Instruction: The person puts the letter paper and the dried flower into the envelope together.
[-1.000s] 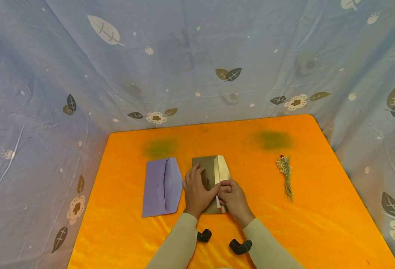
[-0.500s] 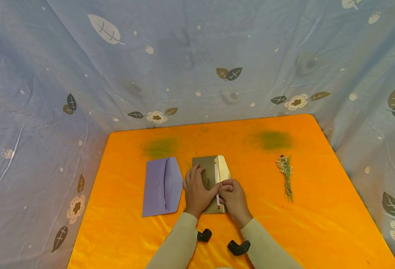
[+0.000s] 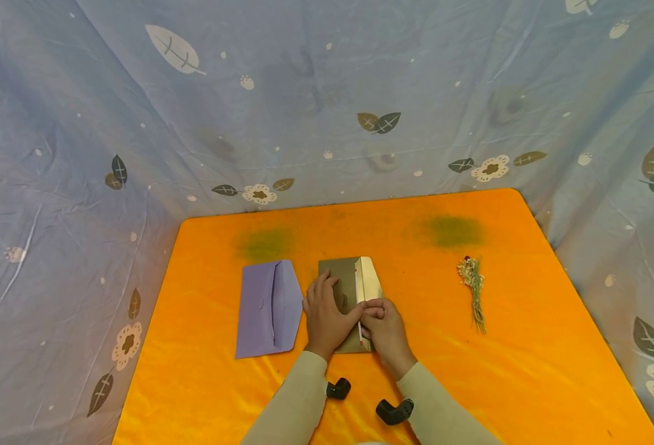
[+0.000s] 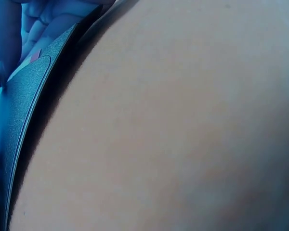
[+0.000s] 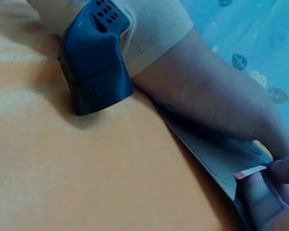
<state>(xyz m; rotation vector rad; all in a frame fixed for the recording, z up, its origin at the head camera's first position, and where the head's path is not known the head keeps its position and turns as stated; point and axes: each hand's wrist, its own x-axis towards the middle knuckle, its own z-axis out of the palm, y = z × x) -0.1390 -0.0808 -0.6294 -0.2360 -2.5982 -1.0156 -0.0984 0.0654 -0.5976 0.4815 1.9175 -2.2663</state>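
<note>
A bronze-gold envelope (image 3: pixel 345 269) lies on the table with its pale gold flap (image 3: pixel 371 283) folded out to the right. My left hand (image 3: pixel 327 321) rests spread on its body, the thumb reaching to the opening. A thin strip of a white card (image 3: pixel 360 332) with red ends shows along that opening; the rest is hidden inside. With curled fingers my right hand (image 3: pixel 386 330) pinches the card's edge by the left thumb. In the right wrist view the card's pink-red corner (image 5: pixel 241 175) sticks out of the envelope beside the fingertips.
A purple envelope (image 3: pixel 257 309) with its flap out lies to the left. At the right is a small bunch of dried flowers (image 3: pixel 473 290). Black wrist devices (image 3: pixel 338 389) sit on both sleeves. Patterned cloth (image 3: pixel 327 93) hangs behind the orange table (image 3: pixel 527 371).
The card has slid left into the bronze-gold envelope, and its visible strip is narrower. My right hand has shifted slightly at the opening; my left hand stays in place.
</note>
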